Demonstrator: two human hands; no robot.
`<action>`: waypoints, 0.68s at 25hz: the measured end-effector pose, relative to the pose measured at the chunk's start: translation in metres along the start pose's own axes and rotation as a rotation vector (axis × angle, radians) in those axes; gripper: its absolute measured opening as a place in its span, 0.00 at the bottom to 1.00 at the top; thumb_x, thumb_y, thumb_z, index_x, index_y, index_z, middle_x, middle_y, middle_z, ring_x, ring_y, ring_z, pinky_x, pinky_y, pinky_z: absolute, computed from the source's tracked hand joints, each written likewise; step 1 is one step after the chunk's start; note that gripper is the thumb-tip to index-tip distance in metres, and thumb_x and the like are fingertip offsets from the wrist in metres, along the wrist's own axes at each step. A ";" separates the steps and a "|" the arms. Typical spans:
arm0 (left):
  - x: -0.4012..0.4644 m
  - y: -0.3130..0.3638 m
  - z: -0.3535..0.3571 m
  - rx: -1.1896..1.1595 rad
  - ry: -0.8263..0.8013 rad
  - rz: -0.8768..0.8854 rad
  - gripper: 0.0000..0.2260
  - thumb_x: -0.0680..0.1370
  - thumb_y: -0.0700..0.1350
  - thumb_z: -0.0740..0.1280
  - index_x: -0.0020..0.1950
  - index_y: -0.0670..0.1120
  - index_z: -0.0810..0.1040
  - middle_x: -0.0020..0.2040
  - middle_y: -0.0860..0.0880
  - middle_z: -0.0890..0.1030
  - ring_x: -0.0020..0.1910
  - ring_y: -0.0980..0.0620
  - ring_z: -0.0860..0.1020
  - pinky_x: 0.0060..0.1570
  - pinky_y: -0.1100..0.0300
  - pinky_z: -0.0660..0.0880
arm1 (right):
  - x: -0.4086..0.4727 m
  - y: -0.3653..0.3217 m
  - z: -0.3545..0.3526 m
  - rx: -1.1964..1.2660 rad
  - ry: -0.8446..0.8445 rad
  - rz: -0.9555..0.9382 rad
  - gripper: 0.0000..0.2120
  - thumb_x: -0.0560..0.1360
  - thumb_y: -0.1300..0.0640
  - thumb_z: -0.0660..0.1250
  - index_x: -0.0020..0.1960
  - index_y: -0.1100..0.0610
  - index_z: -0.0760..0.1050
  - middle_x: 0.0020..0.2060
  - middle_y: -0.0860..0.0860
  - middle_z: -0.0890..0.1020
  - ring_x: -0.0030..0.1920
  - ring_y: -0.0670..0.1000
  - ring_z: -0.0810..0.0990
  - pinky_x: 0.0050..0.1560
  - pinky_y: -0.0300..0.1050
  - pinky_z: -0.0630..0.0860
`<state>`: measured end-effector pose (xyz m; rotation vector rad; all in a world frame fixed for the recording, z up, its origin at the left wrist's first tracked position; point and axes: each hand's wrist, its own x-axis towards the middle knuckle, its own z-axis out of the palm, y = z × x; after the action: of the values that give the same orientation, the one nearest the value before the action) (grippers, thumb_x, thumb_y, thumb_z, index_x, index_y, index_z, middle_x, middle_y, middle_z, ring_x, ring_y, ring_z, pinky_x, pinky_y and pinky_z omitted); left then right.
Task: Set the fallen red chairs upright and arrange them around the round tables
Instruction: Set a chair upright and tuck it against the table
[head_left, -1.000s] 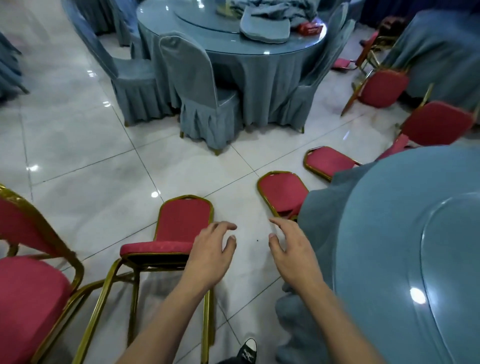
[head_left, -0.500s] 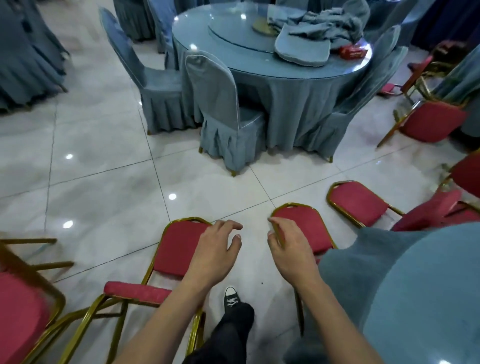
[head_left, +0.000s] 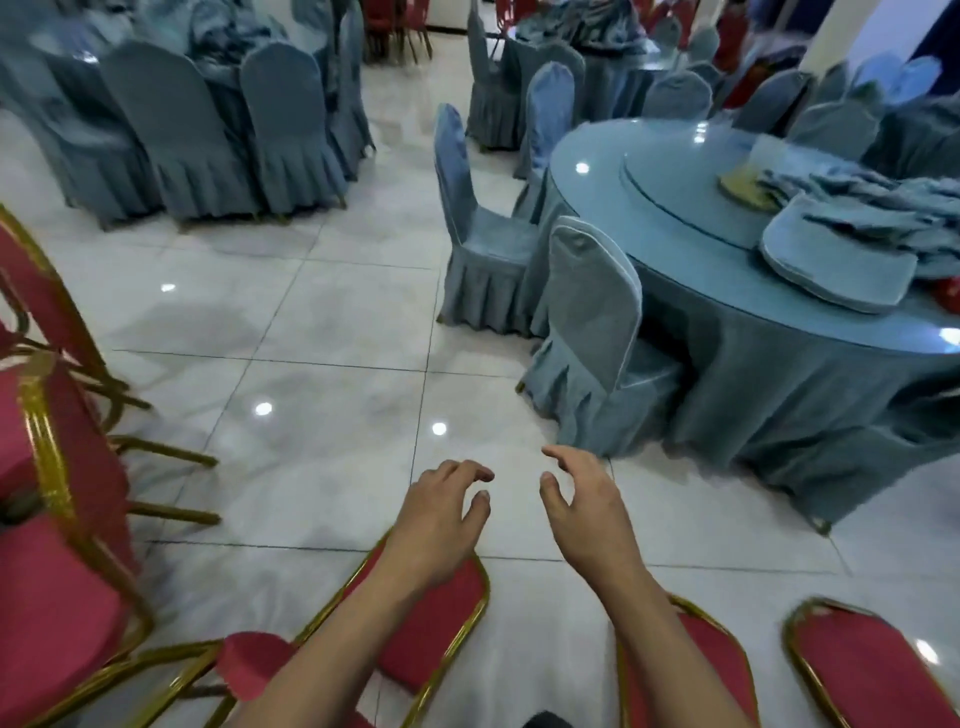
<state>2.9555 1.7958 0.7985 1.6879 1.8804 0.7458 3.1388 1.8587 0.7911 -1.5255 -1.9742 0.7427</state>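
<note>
Three fallen red chairs with gold frames lie on their backs along the bottom edge: one (head_left: 431, 634) under my left forearm, one (head_left: 711, 670) under my right forearm, one (head_left: 872, 670) at the far right. More red chairs (head_left: 57, 467) crowd the left edge. My left hand (head_left: 441, 514) and my right hand (head_left: 587, 504) hover side by side above the floor with loosely curled fingers, holding nothing. A round table (head_left: 675, 228) with a blue cloth stands at the right.
Blue-covered chairs (head_left: 592, 332) stand around the right table, which carries folded blue covers (head_left: 841, 260). Another covered table with chairs (head_left: 197, 135) stands at the upper left, more at the back. White glossy tiles (head_left: 322, 395) stretch between them.
The view has lifted and swung left, so the fallen chairs slid to the bottom edge and the near table left the frame. Both hands stay empty, raised together.
</note>
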 end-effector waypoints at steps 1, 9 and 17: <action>0.014 -0.004 -0.006 0.006 0.030 -0.029 0.12 0.83 0.48 0.60 0.65 0.53 0.75 0.63 0.55 0.76 0.62 0.53 0.72 0.66 0.56 0.67 | 0.025 -0.004 0.004 0.002 -0.026 -0.035 0.15 0.81 0.52 0.62 0.68 0.45 0.73 0.62 0.40 0.75 0.63 0.43 0.73 0.62 0.40 0.68; 0.160 -0.039 -0.026 0.032 0.291 -0.272 0.12 0.83 0.48 0.60 0.65 0.54 0.76 0.61 0.56 0.77 0.62 0.54 0.72 0.66 0.55 0.66 | 0.234 -0.008 0.060 0.072 -0.249 -0.250 0.13 0.82 0.51 0.61 0.66 0.42 0.73 0.58 0.37 0.74 0.59 0.39 0.71 0.58 0.37 0.66; 0.257 -0.052 -0.057 0.069 0.468 -0.512 0.12 0.83 0.50 0.60 0.65 0.56 0.74 0.60 0.58 0.76 0.62 0.56 0.71 0.66 0.58 0.66 | 0.383 -0.045 0.110 0.183 -0.530 -0.409 0.13 0.82 0.50 0.61 0.65 0.41 0.73 0.60 0.36 0.74 0.61 0.39 0.72 0.57 0.34 0.67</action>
<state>2.8516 2.0434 0.8023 1.0346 2.5403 0.9129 2.9464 2.2103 0.7749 -0.8234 -2.4068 1.1895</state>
